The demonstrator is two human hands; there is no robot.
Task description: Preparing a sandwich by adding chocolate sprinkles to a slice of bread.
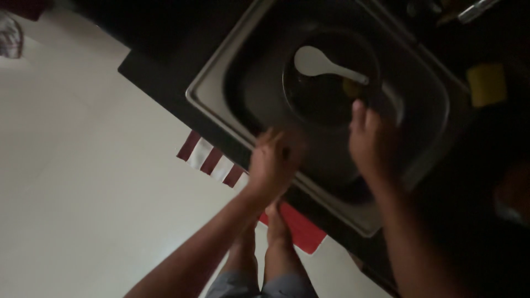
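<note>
Hands over steel sink point(221, 105); left hand point(273, 160) at rim, fingers curled, grip unclear; right hand point(371, 138) near dark round pot point(326, 94), fingers' hold unclear; white plastic spoon point(326, 65) inside, unwashed.

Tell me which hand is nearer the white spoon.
Right. The right hand is just below the white spoon, fingertips close to its handle end. The left hand is farther off, down by the sink front rim.

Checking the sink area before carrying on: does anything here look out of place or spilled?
Nothing stands out. A white spoon lies in the dark pan inside the sink, both hands over the basin. The picture is too dim to rule out spills.
</note>
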